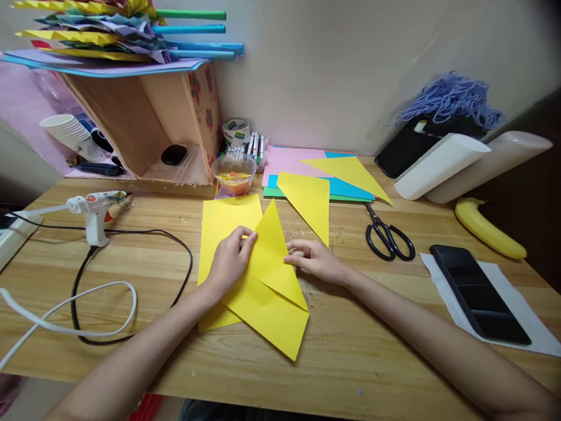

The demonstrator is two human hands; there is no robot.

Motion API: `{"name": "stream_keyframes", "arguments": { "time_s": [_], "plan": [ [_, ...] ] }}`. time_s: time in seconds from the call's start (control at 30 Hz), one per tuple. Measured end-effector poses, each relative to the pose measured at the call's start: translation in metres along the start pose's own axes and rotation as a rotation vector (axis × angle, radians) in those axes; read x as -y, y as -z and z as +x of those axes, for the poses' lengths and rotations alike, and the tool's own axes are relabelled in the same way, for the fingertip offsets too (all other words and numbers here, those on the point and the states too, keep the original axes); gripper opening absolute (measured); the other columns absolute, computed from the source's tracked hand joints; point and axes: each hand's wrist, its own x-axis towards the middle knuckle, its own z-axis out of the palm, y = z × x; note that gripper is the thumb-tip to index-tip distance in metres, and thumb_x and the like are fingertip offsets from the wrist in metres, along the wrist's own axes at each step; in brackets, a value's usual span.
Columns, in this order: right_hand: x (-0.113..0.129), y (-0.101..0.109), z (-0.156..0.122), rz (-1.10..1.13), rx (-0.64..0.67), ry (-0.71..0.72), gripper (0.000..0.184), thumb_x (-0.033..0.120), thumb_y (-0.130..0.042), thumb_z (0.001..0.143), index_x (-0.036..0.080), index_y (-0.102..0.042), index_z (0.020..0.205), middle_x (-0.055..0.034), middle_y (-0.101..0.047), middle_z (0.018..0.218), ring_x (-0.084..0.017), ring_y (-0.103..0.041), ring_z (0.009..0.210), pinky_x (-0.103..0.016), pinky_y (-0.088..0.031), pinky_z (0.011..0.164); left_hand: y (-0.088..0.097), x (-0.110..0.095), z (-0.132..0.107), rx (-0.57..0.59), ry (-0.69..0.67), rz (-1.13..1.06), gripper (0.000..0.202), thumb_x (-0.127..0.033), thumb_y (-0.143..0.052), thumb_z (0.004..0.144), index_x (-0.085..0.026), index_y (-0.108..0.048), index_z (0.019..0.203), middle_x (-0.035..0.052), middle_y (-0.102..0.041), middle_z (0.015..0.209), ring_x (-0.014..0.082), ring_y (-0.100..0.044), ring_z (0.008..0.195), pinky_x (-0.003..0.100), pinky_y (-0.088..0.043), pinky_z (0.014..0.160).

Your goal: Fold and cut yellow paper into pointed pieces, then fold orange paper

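A yellow sheet of paper (pixel 272 251), folded over into a pointed triangle with a strip of single layer below it, is between my two hands. My left hand (pixel 231 257) pinches its left edge, thumb and forefinger closed on it. On the right edge, my right hand (pixel 316 259) grips the paper between thumb and fingers; some fingertips are hidden behind it. Beneath and to the left lies another flat yellow sheet (pixel 214 219), partly covered. A cut yellow piece (pixel 313 196) lies beyond my right hand, and black-handled scissors (pixel 390 238) rest farther right.
On the left stand a glue gun (pixel 94 216) and looping cables (pixel 131 292). Behind are a cardboard box (pixel 204 117), a plastic tub (pixel 234 175) and stacked coloured paper (pixel 289 158). A phone (pixel 480 292), a banana (pixel 488 228) and a white roll (pixel 442 166) lie rightward.
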Motion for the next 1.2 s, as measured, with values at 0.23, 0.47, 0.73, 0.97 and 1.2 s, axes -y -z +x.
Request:
{"name": "stream_keyframes", "arguments": {
  "time_s": [0.23,0.47,0.73,0.97,1.2],
  "plan": [
    [-0.001,0.007,0.004,0.054,-0.142,0.081,0.037,0.045,-0.040,0.085,0.015,-0.058,0.099,-0.0033,-0.064,0.065,-0.006,-0.038,0.035,-0.018,-0.022,0.032,0.016,0.019,0.019,-0.150,0.037,-0.087,0.022,-0.040,-0.043,0.083,-0.020,-0.050,0.079,-0.0045,-0.049,0.059,0.0105,-0.043,0.052,0.021,-0.031,0.050],
    [-0.006,0.000,0.001,-0.089,-0.137,0.097,0.019,0.035,-0.059,0.076,0.016,-0.063,0.077,-0.0003,-0.061,0.070,-0.010,-0.053,0.060,-0.019,-0.040,0.051,0.013,0.011,0.014,-0.090,-0.047,-0.050,0.025,-0.042,-0.038,0.085,-0.020,-0.050,0.089,-0.0025,-0.055,0.066,0.0124,-0.051,0.058,0.022,-0.036,0.056],
    [-0.014,0.025,0.014,0.437,-0.747,0.282,0.021,0.041,-0.056,0.078,0.020,-0.051,0.079,0.0047,-0.052,0.060,-0.005,-0.037,0.039,-0.016,-0.026,0.032,0.042,0.050,0.040,-0.337,0.081,0.427,0.049,-0.045,-0.050,0.078,-0.009,-0.043,0.111,0.0156,-0.050,0.106,0.0277,-0.047,0.106,0.040,-0.037,0.088],
    [-0.010,0.024,0.012,0.385,-0.503,0.221,0.031,0.045,-0.045,0.084,0.016,-0.055,0.090,-0.0049,-0.065,0.070,-0.008,-0.046,0.044,-0.018,-0.032,0.036,0.046,0.064,0.045,-0.301,0.135,0.434,0.058,-0.037,-0.062,0.068,-0.009,-0.041,0.115,0.0123,-0.050,0.104,0.0247,-0.050,0.098,0.036,-0.042,0.083],
    [-0.009,0.018,0.010,0.194,-0.392,0.201,0.038,0.046,-0.039,0.087,0.014,-0.058,0.095,-0.0050,-0.065,0.066,-0.008,-0.047,0.044,-0.019,-0.034,0.039,0.045,0.047,0.038,-0.352,0.025,0.568,0.051,-0.032,-0.060,0.068,-0.016,-0.044,0.114,0.0105,-0.056,0.107,0.0285,-0.049,0.101,0.040,-0.038,0.085]
  ]
}}
